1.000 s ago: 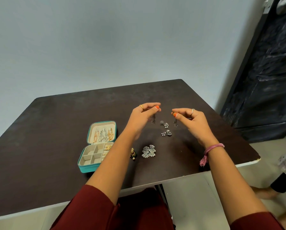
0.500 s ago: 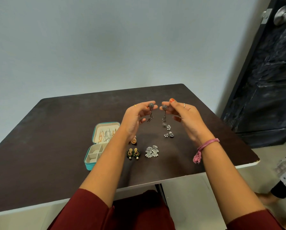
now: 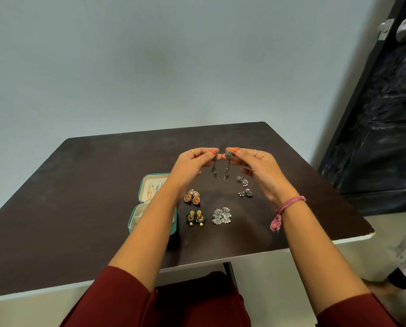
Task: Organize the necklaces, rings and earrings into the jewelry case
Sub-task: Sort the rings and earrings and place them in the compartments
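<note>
Landmark: the teal jewelry case (image 3: 136,217) lies open on the dark table (image 3: 56,208), its lid tilted back on the far side; the left forearm hides much of its tray.
Left hand (image 3: 192,166): raised above the table, beyond and to the right of the case; thumb and forefinger pinch the top of one long dark drop earring (image 3: 214,169), which hangs straight down. A gold ring sits on one finger.
Right hand (image 3: 258,169): level with the left hand and further right of the case; its fingertips pinch the round stud head of a second long drop earring (image 3: 227,168), also hanging down. A thin ring on one finger, a pink thread band (image 3: 289,204) at the wrist.
The two held earrings: side by side, close together, whether touching I cannot tell.
Case lid: pale lining with a few hanging pieces, perhaps earrings; too small to be sure.
Rose-gold round earrings (image 3: 192,197): on the table just right of the case lid.
Green and gold earrings (image 3: 195,217): nearer the person, just right of the case tray.
Silver fan earrings (image 3: 222,215): right of the green pair, a touching pair.
Small silver studs (image 3: 242,181): farthest right of the case, under the right hand.
Second small silver pair (image 3: 245,193): just nearer than those studs.
Door (image 3: 385,114): dark, far right of the case, beyond the table.
</note>
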A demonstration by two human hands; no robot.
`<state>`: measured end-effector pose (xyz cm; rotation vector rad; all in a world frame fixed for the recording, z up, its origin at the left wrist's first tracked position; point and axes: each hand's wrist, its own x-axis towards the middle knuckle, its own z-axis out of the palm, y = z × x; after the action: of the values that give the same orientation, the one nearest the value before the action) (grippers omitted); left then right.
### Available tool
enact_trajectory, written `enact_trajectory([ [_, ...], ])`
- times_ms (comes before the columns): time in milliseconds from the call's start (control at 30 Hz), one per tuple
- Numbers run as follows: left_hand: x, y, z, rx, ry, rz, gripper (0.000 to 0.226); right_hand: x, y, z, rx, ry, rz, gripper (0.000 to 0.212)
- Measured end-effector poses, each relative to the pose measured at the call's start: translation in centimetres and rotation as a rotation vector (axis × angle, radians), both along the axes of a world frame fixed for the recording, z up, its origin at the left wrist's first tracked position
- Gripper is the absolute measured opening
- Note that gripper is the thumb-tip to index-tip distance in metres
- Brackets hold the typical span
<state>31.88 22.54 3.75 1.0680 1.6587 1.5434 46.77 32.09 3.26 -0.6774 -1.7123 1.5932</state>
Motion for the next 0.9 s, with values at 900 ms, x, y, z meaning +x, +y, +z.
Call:
enact_trajectory([
  [900,-1.8,2.3,-3.8,-0.428,0.461,-0.035,0.007,-1.0,2.1,-5.8,0.322,-0.368,0.132,0.013],
])
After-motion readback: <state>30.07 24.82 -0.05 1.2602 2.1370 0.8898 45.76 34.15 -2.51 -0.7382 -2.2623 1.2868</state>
